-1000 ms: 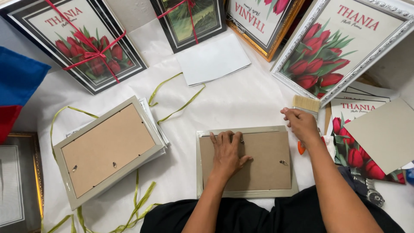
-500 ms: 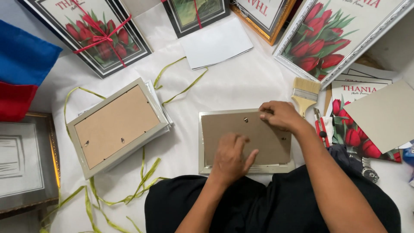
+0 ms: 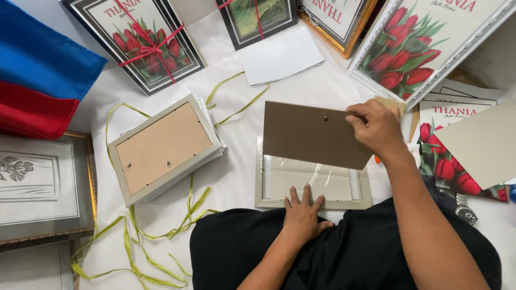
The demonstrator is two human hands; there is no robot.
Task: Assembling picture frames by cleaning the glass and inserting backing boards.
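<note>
backing board (image 3: 312,134) lifted off frame (image 3: 312,200), glass exposed

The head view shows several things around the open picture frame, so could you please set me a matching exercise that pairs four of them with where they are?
Things:
1. brown backing board
2. left hand
3. green ribbon
4. blank white sheet

Places:
A. pressing on the near edge of the open picture frame
B. lying loose on the white cloth near the face-down frame
C. lifted above the open frame in the right hand
D. flat on the cloth below the ribboned pictures

Pairs: 1-C, 2-A, 3-B, 4-D
</note>
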